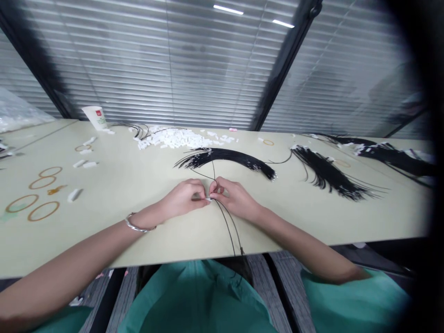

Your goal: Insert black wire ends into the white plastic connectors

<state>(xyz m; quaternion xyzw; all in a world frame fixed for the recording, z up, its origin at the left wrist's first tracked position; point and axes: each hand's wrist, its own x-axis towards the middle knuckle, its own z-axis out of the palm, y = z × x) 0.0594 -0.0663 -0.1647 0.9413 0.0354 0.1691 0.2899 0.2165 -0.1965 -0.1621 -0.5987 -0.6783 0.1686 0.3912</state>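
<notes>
My left hand [183, 198] and my right hand [233, 196] meet at the middle of the pale table [138, 231]. Between the fingertips of both sits a small white connector [208, 199]. My left hand pinches it. My right hand pinches thin black wires [229, 226] at that connector; the wires trail back over the table's front edge toward my lap. A silver bracelet [137, 226] circles my left wrist. Just beyond my hands lies a curved bundle of black wires [229, 159].
A heap of white connectors [173, 137] lies at the back, a paper cup [95, 118] to its left. More black wire bundles [329, 173] spread at the right. Rubber bands [43, 211] and loose white pieces lie at the left.
</notes>
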